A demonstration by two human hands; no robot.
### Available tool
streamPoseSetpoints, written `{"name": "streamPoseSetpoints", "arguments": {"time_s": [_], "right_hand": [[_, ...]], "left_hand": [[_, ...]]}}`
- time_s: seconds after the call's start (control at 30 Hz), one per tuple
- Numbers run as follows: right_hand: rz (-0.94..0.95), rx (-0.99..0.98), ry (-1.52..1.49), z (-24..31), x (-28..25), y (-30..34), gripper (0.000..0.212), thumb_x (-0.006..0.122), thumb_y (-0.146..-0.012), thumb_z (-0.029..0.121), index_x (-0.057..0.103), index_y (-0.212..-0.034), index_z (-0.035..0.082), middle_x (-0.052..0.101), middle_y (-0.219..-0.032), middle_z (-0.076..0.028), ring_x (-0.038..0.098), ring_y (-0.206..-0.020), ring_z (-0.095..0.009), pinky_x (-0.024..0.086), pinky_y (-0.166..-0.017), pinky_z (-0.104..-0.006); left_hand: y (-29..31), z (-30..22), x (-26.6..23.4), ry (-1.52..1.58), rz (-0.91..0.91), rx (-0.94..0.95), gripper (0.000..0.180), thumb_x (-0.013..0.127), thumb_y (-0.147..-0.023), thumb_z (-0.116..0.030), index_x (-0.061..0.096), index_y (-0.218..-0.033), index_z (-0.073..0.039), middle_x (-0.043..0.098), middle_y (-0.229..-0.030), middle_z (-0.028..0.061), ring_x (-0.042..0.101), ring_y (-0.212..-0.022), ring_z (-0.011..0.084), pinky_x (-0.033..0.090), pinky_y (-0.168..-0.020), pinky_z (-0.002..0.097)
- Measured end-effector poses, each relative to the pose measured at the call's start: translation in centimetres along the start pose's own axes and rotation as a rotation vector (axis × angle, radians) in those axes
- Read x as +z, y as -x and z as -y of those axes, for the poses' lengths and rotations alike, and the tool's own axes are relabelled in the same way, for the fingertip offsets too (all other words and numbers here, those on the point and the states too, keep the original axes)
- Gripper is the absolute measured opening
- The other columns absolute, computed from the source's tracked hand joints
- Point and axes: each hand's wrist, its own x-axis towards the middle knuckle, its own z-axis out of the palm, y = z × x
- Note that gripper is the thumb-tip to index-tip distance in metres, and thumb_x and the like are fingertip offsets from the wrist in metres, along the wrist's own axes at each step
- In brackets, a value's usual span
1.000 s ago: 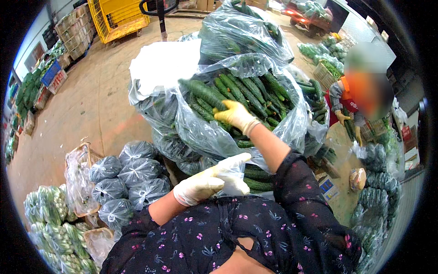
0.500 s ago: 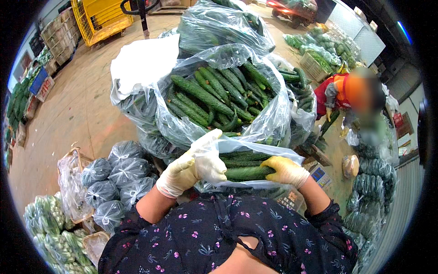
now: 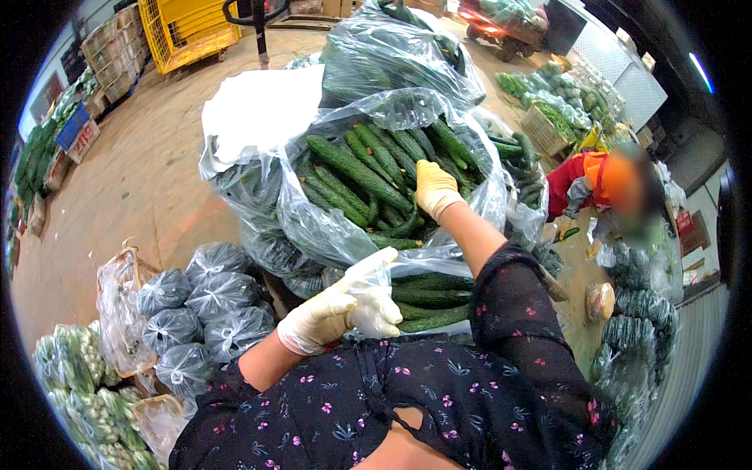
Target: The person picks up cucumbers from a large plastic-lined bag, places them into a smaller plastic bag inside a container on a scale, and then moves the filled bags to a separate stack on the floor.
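Observation:
Both my hands wear pale gloves. Near my body, my left hand point(image 3: 325, 312) grips the edge of a small clear plastic bag point(image 3: 374, 307), its index finger stretched along the rim. Several cucumbers point(image 3: 431, 299) lie side by side in that bag. Farther out, my right hand point(image 3: 437, 189) reaches into a large open clear bag point(image 3: 309, 223) heaped with dark green cucumbers point(image 3: 352, 171). Its fingers are curled down onto a cucumber in the pile, and the fingertips are partly hidden.
Another full bag of cucumbers point(image 3: 395, 59) stands behind, with a white sheet point(image 3: 262, 113) beside it. Wrapped dark bundles point(image 3: 223, 290) sit at left. A person in orange and red point(image 3: 587, 180) bends at right. A yellow cage cart point(image 3: 188, 35) stands far left.
My right hand has let go of the cucumber in the small bag and moved forward onto the heap in the large bag. The left hand keeps its hold on the small bag.

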Motion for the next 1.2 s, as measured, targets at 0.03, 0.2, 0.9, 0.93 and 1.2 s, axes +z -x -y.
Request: {"name": "streamPoseSetpoints", "arguments": {"time_s": [0.03, 0.2, 0.9, 0.93, 1.2], "right_hand": [[0.018, 0.007, -0.021, 0.2, 0.4, -0.6, 0.028, 0.058, -0.079, 0.011, 0.059, -0.105, 0.002, 0.064, -0.107, -0.024, 0.063, -0.104, -0.037, 0.050, -0.088, -0.0459], [0.488, 0.245, -1.009, -3.6, -3.2, -3.3, 0.015, 0.062, -0.085, 0.021, 0.059, -0.079, 0.007, 0.060, -0.068, -0.006, 0.055, -0.050, -0.016, 0.042, -0.042, -0.0285], [-0.054, -0.176, -0.004, -0.1, 3.0, -4.7, 0.052, 0.069, -0.074, 0.018, 0.057, -0.124, 0.006, 0.063, -0.107, -0.020, 0.061, -0.101, -0.035, 0.048, -0.089, -0.0427], [-0.042, -0.164, -0.119, -0.7, 2.9, -5.1, 0.051, 0.069, -0.074, 0.018, 0.058, -0.123, 0.005, 0.063, -0.104, -0.020, 0.062, -0.099, -0.035, 0.049, -0.089, -0.0426], [0.584, 0.213, -1.910, -4.8, -1.3, 1.0, 0.034, 0.046, -0.099, 0.028, 0.061, -0.111, 0.000, 0.052, -0.071, 0.003, 0.038, -0.050, -0.006, 0.029, -0.041, -0.0192]], "left_hand": [[0.2, -0.1, 0.0, 0.003, -0.003, -0.007, 0.105, 0.070, -0.074, -0.042, 0.009, -0.152, -0.009, 0.061, -0.106, 0.0239, 0.063, -0.098, 0.0327, 0.049, -0.092, 0.0468], [0.1, 0.6, -1.3, 0.081, 0.096, -0.011, 0.096, 0.070, -0.079, -0.037, 0.013, -0.152, -0.013, 0.060, -0.109, 0.0170, 0.060, -0.103, 0.0269, 0.048, -0.096, 0.0465], [0.4, 0.0, -2.4, 0.111, 0.108, -0.044, 0.098, 0.071, -0.079, -0.038, 0.010, -0.152, -0.012, 0.059, -0.111, 0.0163, 0.060, -0.104, 0.0259, 0.046, -0.097, 0.0463], [0.3, -0.1, -2.3, 0.107, 0.100, -0.045, 0.098, 0.071, -0.079, -0.038, 0.011, -0.152, -0.013, 0.059, -0.111, 0.0163, 0.060, -0.104, 0.0258, 0.046, -0.097, 0.0462], [0.4, 0.0, -2.7, 0.082, 0.084, -0.046, 0.098, 0.071, -0.078, -0.042, 0.012, -0.153, -0.016, 0.060, -0.110, 0.0170, 0.060, -0.104, 0.0260, 0.046, -0.097, 0.0450]]}}
